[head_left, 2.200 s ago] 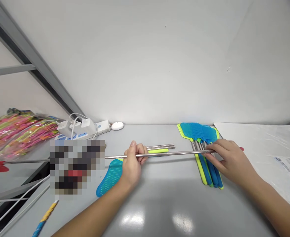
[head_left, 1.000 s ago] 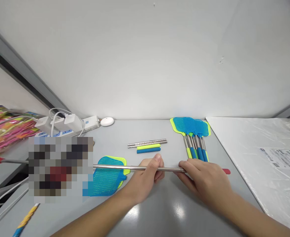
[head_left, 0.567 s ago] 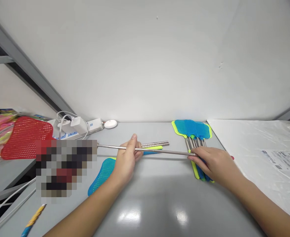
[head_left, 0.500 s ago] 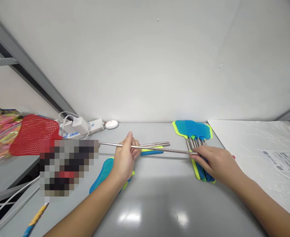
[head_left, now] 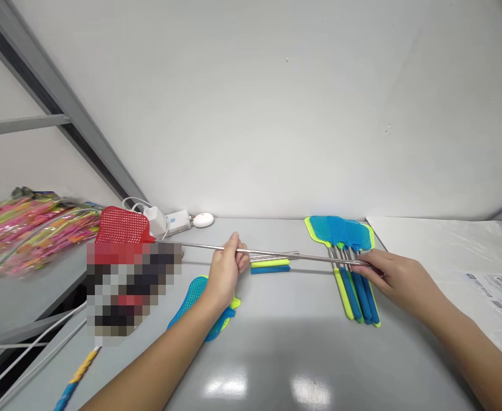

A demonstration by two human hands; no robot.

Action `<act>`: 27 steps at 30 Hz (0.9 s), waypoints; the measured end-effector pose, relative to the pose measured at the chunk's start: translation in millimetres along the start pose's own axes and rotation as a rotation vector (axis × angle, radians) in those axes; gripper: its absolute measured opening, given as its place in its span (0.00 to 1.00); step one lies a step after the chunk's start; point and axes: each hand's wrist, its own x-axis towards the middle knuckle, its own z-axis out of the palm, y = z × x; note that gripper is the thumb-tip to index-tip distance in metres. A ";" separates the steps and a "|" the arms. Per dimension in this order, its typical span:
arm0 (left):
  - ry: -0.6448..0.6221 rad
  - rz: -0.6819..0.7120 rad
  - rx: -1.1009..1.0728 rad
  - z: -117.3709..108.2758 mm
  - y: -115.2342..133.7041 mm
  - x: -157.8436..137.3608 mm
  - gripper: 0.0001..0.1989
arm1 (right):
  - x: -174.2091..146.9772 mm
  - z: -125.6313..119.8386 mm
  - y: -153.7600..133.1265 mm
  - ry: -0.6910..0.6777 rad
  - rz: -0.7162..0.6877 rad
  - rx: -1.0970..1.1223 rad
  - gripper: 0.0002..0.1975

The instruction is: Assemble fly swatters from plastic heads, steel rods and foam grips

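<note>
A red fly swatter with a thin metal rod stretches across in front of me. Its mesh head (head_left: 121,224) is at the left, partly covered by a blurred patch. My left hand (head_left: 226,273) is closed around the middle of the rod (head_left: 268,252). Toward the right end, my right hand (head_left: 396,279) grips the rod's thicker part, hiding what lies inside the palm. Just left of that hand lies a bundle of blue and lime fly swatters (head_left: 340,231). Below my left forearm are loose blue and lime swatter heads (head_left: 195,291).
Behind the rod lie loose metal rods with lime and blue handles (head_left: 270,269). A power strip (head_left: 178,221) and a white mouse-shaped object (head_left: 203,220) sit by the wall. Bagged colourful items (head_left: 41,234) are at far left, white plastic wrap (head_left: 448,245) at right.
The red swatter head has moved right and looks smaller. My right hand has shifted slightly right along with the view. Both hands still hold the rod.
</note>
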 end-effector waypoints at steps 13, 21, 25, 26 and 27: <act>0.134 0.046 -0.074 -1.0 11.2 4.9 0.22 | -1.4 -11.0 14.6 0.042 0.122 0.019 0.18; 0.130 0.041 -0.083 0.6 14.5 4.4 0.20 | -2.9 -5.0 11.4 0.061 0.041 -0.041 0.20; 0.133 0.022 -0.085 5.7 14.4 -1.0 0.20 | -4.8 -6.2 11.5 0.179 -0.014 -0.123 0.20; 0.139 0.019 -0.085 6.6 14.0 -2.0 0.20 | -5.3 -7.1 11.0 0.208 -0.019 -0.142 0.20; 0.142 0.017 -0.087 7.4 13.3 -3.0 0.20 | -5.7 -7.8 10.0 0.231 -0.026 -0.157 0.20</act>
